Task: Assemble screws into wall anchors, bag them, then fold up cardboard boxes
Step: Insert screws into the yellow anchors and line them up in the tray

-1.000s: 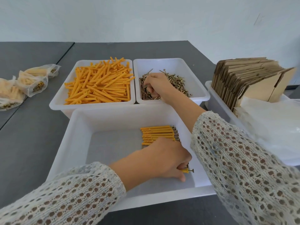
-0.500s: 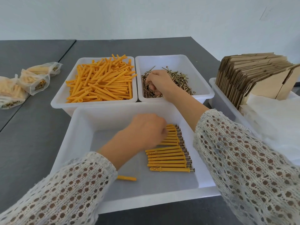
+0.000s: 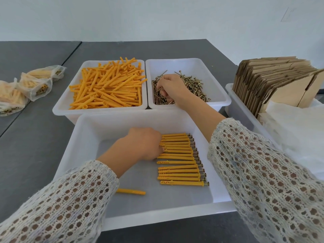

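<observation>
Fingers of the left hand [image 3: 146,145] were curled under, knuckles up, their tips against the blunt ends of the assembled anchors [image 3: 180,158]; whether they pinched one could not be told. That row lay side by side in the near white bin [image 3: 84,137], screw heads pointing to 3 o'clock, filling the bin floor from its centre toward 4 o'clock. One loose anchor [image 3: 131,191] lay apart from the row at about 7 o'clock on the same floor, partly hidden by the left sleeve [image 3: 66,204].

At 1 o'clock from the near bin, the right hand [image 3: 171,88] reached into the screw bin [image 3: 222,95], fingers bent down into the pile of screws [image 3: 192,85], apparently gathering some, though the grip itself was hidden. Touching that bin at its 9 o'clock side stood the bin of plain orange anchors [image 3: 108,88].

Flat cardboard boxes [image 3: 273,79] stood on edge in a tray at 3 o'clock, with white plastic sheets [image 3: 298,130] just beside them. Filled bags [image 3: 35,83] lay on the grey table [image 3: 35,137] at 9 o'clock
</observation>
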The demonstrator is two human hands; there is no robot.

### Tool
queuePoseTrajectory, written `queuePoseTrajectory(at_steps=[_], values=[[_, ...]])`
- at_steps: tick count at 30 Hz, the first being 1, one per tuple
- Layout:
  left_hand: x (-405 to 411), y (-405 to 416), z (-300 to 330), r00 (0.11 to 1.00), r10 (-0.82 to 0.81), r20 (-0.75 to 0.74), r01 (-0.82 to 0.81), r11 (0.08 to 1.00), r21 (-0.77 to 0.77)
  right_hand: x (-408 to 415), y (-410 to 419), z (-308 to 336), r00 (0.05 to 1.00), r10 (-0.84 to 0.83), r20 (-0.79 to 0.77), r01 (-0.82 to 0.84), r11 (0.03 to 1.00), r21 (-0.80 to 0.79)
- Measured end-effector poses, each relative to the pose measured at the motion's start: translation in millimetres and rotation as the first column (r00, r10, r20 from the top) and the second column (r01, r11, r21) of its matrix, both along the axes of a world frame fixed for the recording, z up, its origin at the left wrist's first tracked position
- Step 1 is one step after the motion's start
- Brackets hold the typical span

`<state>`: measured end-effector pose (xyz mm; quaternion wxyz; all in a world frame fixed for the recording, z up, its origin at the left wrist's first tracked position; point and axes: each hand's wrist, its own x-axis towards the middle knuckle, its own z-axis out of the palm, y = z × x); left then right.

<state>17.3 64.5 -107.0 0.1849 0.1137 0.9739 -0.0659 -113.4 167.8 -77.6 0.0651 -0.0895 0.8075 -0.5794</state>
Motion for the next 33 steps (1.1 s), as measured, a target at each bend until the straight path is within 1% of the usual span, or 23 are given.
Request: queuePoseTrajectory(at_steps=[4, 9, 15, 19, 21, 22, 23, 25, 26, 27, 28, 29, 30, 32, 33], values=[[0.6, 1.8, 1.6, 1.0, 0.008, -0.019, -0.009, 1.0, -0.021, -0.7, 0.2, 0.1, 1.0, -0.013, -0.003, 0.013, 1.0, -0.004], [4.3, 4.8, 4.8, 1.0, -0.001, 0.029, 0.002, 1.0, -0.022, 0.3, 0.7, 0.4, 1.0, -0.005, -0.021, 0.005, 1.0, 0.005], [6.2, 6.2, 2.6, 0.999, -0.021, 0.039, 0.022, 1.0, -0.021, 1.4, 0.7, 1.2, 0.999, -0.013, -0.029, 0.013, 1.0, 0.016], [6.8, 7.4, 2.0, 0.999, -0.023, 0.029, 0.025, 0.998, -0.056, 0.1, 0.0, 0.8, 0.999, -0.029, -0.022, 0.029, 0.999, 0.018], [7.8, 7.4, 5.7, 0.999, -0.029, -0.025, 0.027, 0.996, -0.082, -0.7, -0.2, 0.4, 0.999, -0.034, -0.02, 0.035, 0.999, 0.014], [8.5, 8.2, 9.4, 0.996, -0.046, -0.077, 0.04, 0.996, -0.078, -0.9, -0.4, 0.3, 0.999, -0.036, -0.019, 0.036, 0.999, 0.012], [8.7, 9.7, 12.2, 0.988, -0.077, -0.134, 0.072, 0.997, -0.042, -1.1, -0.6, 0.3, 0.999, -0.038, -0.019, 0.039, 0.999, 0.011], [11.6, 15.7, 13.7, 0.962, -0.164, -0.219, 0.191, 0.976, 0.106, -1.2, -1.0, 0.0, 0.999, -0.045, -0.02, 0.045, 0.999, 0.014], [15.5, 20.3, 11.5, 0.937, -0.227, -0.267, 0.278, 0.945, 0.171, -1.1, -1.3, -0.3, 0.999, -0.047, -0.02, 0.047, 0.999, 0.017], [20.3, 25.2, 5.9, 0.901, -0.291, -0.323, 0.362, 0.913, 0.187, -1.1, -1.7, -0.4, 0.999, -0.046, -0.02, 0.047, 0.999, 0.018], [25.7, 30.3, -2.0, 0.875, -0.329, -0.354, 0.405, 0.9, 0.162, -1.1, -1.9, -0.4, 0.999, -0.046, -0.019, 0.046, 0.999, 0.019], [32.0, 34.4, -10.7, 0.877, -0.341, -0.339, 0.402, 0.907, 0.127, -1.2, -2.0, -0.7, 0.999, -0.045, -0.017, 0.045, 0.999, 0.016], [37.8, 37.5, -19.0, 0.908, -0.321, -0.27, 0.362, 0.925, 0.118, -1.3, -1.9, -0.9, 0.999, -0.045, -0.014, 0.045, 0.999, 0.011], [46.4, 42.3, -32.2, 0.965, -0.257, -0.049, 0.262, 0.95, 0.168, -1.9, -0.8, -1.0, 0.999, -0.043, -0.005, 0.043, 0.999, -0.004], [48.4, 43.5, -36.3, 0.969, -0.246, 0.013, 0.239, 0.953, 0.188, -2.4, -0.6, -1.2, 0.999, -0.04, -0.001, 0.04, 0.999, -0.011]])
